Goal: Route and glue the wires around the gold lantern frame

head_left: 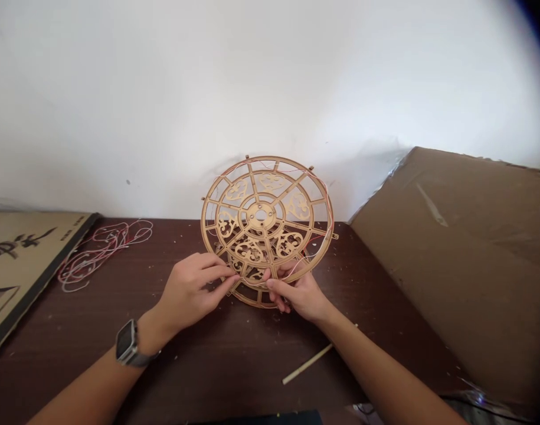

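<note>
Unreadable black brush-style characters point(24, 243) mark a flat tan board point(59, 221) at the left edge of the tabletop point(216, 366). The right hand point(300, 293) clasps a round openwork wooden wheel point(254, 218) by its lower rim; the left hand point(193, 290) pinches there, contents hidden.

A hobby desk point(199, 378), home or workshop unclear: wheel point(253, 221) at centre, wall point(172, 88) at twelve o'clock, cardboard point(464, 254) at three, loose wires point(113, 239) at nine.
</note>
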The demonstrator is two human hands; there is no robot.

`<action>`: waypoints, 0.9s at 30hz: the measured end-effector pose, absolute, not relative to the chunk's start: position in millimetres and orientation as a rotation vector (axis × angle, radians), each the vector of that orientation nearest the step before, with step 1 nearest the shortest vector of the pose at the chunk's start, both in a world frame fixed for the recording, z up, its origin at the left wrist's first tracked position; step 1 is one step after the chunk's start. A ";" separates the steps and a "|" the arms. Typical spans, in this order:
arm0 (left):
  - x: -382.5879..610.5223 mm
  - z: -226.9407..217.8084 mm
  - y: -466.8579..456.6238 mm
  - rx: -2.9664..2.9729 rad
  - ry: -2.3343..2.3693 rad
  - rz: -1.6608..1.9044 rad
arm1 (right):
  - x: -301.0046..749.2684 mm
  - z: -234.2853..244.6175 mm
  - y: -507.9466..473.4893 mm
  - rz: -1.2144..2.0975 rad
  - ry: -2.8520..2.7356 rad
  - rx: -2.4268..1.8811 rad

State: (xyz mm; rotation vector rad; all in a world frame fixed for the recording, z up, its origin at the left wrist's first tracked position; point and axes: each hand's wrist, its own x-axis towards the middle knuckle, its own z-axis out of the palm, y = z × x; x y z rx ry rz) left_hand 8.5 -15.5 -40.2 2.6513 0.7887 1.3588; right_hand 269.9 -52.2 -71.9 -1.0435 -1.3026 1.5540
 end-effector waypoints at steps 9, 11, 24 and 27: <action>12.1 -42.4 -20.3 2.716 0.818 1.230 | 265.3 -74.2 -56.3 1.598 -1.342 -1.034; 14.0 -43.6 -21.8 2.702 0.873 1.194 | 265.3 -75.4 -57.0 1.594 -1.344 -1.037; 6.5 -44.5 -11.9 2.727 0.713 1.108 | 269.4 -77.0 -55.8 1.599 -1.343 -1.069; 3.0 -37.3 -12.8 2.806 0.673 1.087 | 273.2 -71.4 -58.2 1.587 -1.305 -1.076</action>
